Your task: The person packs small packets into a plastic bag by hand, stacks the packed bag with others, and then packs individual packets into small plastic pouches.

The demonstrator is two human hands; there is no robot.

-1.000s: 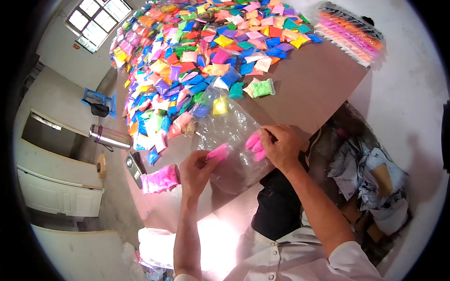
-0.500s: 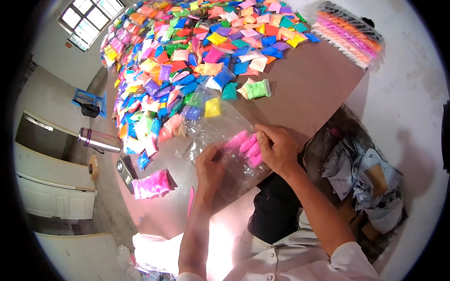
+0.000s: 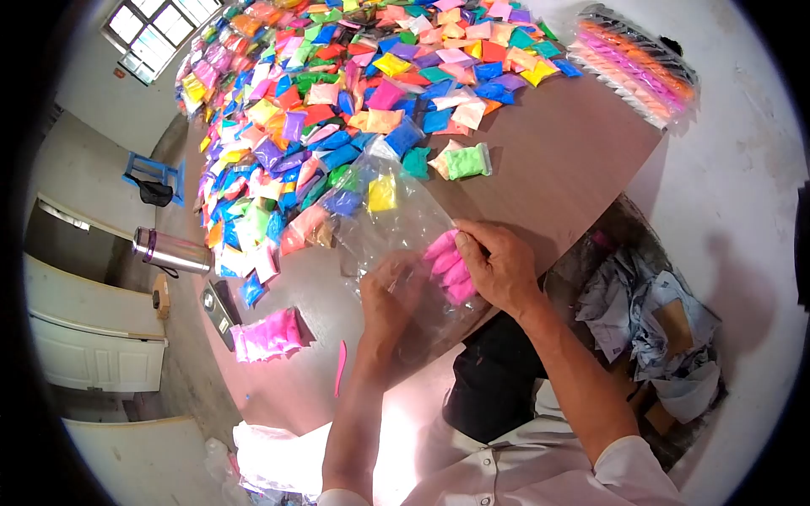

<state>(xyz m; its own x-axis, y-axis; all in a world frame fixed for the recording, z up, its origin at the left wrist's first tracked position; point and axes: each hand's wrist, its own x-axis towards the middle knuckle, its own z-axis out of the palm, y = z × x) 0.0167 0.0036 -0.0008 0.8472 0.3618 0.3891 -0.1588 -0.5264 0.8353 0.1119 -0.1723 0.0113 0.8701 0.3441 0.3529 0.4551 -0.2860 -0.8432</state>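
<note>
I monitor one view, supplied by a wide-angle camera worn on the person's head. It faces forward and down over the brown, flat tabletop (image 3: 561, 152). The left bare hand (image 3: 384, 304) and right bare hand (image 3: 502, 266) sit at close range near mid-view, with the white buttoned shirt (image 3: 506, 472) nearest, along the bottom. The multi-pane glass window (image 3: 160, 29) stands far off, upper left. Glare at bottom centre appears to hide some detail.

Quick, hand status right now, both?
Left hand: fingers curled at the clear bag; whether it grips anything cannot be told.
Right hand: closed, holding the pink pieces between thumb and fingers.
</note>
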